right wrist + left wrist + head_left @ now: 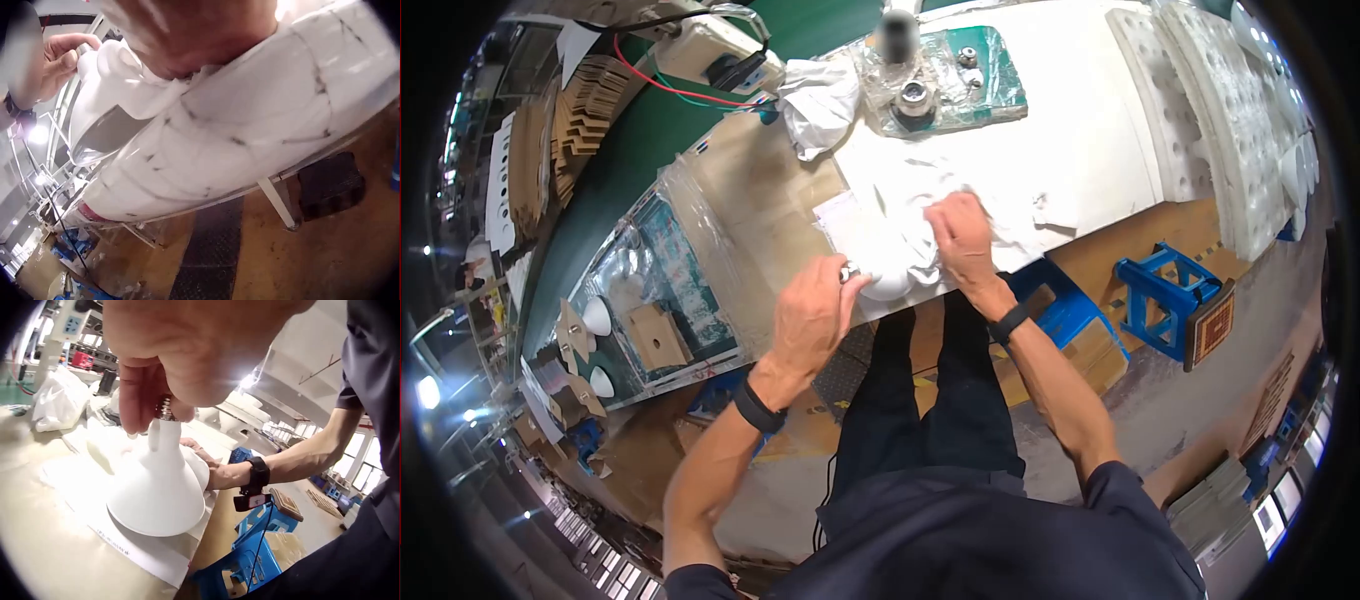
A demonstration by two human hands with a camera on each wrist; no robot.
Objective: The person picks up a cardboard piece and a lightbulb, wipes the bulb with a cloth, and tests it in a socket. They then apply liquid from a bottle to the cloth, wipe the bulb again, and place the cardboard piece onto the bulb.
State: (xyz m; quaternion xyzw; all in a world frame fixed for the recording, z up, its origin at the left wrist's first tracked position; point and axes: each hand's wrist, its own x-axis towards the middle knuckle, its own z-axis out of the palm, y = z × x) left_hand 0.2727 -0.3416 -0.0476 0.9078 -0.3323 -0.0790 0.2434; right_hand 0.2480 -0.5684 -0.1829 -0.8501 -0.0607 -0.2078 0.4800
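Near the table's front edge, a white cone-shaped lamp (pixel 887 284) has its wide end down in the left wrist view. My left hand (pixel 808 308) pinches its threaded metal base (pixel 165 407) between thumb and fingers. White cloth (pixel 912 222) lies bunched beside the lamp, with my right hand (pixel 963 238) curled on it. In the right wrist view, my right hand (pixel 194 31) presses the cloth by the lamp (pixel 94 115); its fingertips are hidden.
At the table's back are a green board (pixel 1005 85) with metal fittings and a white bag (pixel 818 100). Pitted white foam sheets (pixel 1220 130) stand at the right. A blue stool (pixel 1155 300) is on the floor. Wires hang at the back left.
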